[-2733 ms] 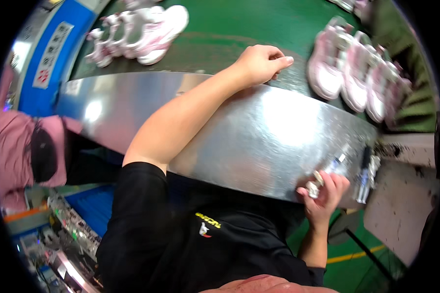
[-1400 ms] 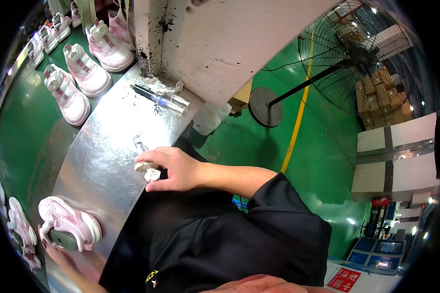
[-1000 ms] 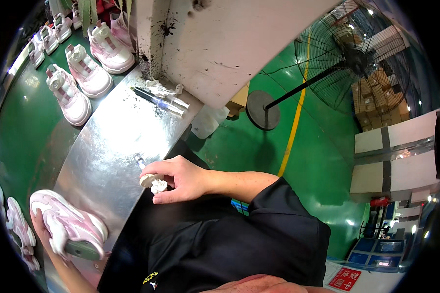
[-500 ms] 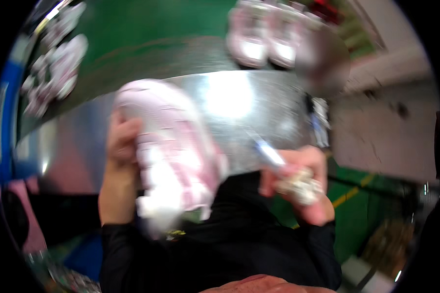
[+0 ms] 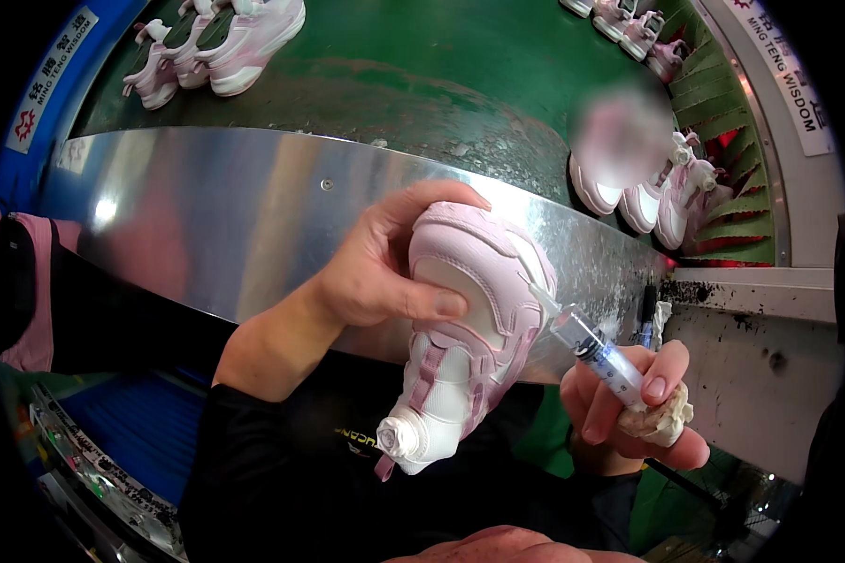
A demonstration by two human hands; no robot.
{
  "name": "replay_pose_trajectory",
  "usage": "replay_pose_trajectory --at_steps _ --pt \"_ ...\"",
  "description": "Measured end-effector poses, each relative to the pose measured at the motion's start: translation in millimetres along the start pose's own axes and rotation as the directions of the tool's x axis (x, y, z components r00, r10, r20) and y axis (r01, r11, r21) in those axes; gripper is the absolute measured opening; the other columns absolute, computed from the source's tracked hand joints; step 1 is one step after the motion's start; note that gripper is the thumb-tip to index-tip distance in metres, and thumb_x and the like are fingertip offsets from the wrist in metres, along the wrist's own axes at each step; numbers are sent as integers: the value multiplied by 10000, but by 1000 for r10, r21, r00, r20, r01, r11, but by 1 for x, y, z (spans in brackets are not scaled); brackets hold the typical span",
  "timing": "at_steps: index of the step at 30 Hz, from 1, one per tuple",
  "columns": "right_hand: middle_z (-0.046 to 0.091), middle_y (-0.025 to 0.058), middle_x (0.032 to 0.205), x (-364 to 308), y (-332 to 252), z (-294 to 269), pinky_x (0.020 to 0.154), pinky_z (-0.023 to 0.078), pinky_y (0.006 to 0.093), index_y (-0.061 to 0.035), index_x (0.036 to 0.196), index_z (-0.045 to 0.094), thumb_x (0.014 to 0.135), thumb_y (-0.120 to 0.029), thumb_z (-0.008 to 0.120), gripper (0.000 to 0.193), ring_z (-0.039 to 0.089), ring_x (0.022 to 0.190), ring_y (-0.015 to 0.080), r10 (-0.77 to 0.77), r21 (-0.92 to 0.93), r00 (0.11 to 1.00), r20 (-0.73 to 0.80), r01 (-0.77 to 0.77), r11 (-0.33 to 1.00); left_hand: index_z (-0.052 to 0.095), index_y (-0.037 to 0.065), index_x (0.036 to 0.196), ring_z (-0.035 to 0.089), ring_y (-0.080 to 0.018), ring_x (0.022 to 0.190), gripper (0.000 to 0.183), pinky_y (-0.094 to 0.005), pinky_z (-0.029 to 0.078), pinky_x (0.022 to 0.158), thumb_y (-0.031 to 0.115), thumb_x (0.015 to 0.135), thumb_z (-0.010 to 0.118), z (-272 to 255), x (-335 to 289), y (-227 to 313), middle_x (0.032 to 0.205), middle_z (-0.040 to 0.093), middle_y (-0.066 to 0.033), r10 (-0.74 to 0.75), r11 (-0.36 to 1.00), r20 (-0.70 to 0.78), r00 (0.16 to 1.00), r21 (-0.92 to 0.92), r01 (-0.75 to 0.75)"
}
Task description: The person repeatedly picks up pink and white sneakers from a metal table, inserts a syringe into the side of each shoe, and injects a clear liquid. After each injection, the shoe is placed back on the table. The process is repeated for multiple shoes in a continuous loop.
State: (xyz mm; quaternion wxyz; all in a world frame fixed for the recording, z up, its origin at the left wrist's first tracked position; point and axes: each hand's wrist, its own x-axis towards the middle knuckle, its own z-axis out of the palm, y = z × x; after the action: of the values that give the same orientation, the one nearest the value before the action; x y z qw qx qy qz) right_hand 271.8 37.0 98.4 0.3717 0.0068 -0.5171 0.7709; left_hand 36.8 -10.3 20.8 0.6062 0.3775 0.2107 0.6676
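My left hand (image 5: 390, 267) grips a pink and white sneaker (image 5: 469, 281) by its toe end, thumb pressed on the upper. The shoe's other end, with a white round knob, points down toward me. In my right hand (image 5: 629, 408) is a clear syringe (image 5: 599, 357) with a dark plunger tip. Its thin nozzle meets the edge between the shoe's upper and its sole; whether it touches is hard to tell. A crumpled, off-white lump (image 5: 662, 420) sits at the syringe's rear, against my right fingers.
A metal ledge (image 5: 207, 216) borders a green conveyor belt (image 5: 404, 84). Pink and white shoes (image 5: 239, 42) stand at its far left, others (image 5: 667, 197) at the right by green strip flaps (image 5: 732, 188). A dark pen-like tool (image 5: 648, 314) stands at the ledge's right end.
The sneaker has moved right and turned, toward the syringe. The syringe's nozzle has come to the shoe's edge. My view has swung, and shoes on the belt appear in different places.
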Motion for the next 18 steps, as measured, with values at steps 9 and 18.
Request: replay_pose_trajectory --at_steps 9,18 --pt "644 153 726 4 5 5 621 418 300 -69 1042 503 772 -651 582 647 535 684 221 76 4 997 -32 -75 997 490 62 1237 565 -218 1082 744 -358 461 923 9 575 825 3 -4 5 1148 582 -133 34 999 23 999 17 -34" --pt "641 151 708 1 1 4 637 425 303 -82 1019 527 761 -651 598 629 545 700 230 68 -35 995 -74 -70 997 475 50 1239 567 -221 1075 770 -359 463 919 33 559 836 3 -4 8 1139 582 -131 4 999 -14 1000 51 -3"
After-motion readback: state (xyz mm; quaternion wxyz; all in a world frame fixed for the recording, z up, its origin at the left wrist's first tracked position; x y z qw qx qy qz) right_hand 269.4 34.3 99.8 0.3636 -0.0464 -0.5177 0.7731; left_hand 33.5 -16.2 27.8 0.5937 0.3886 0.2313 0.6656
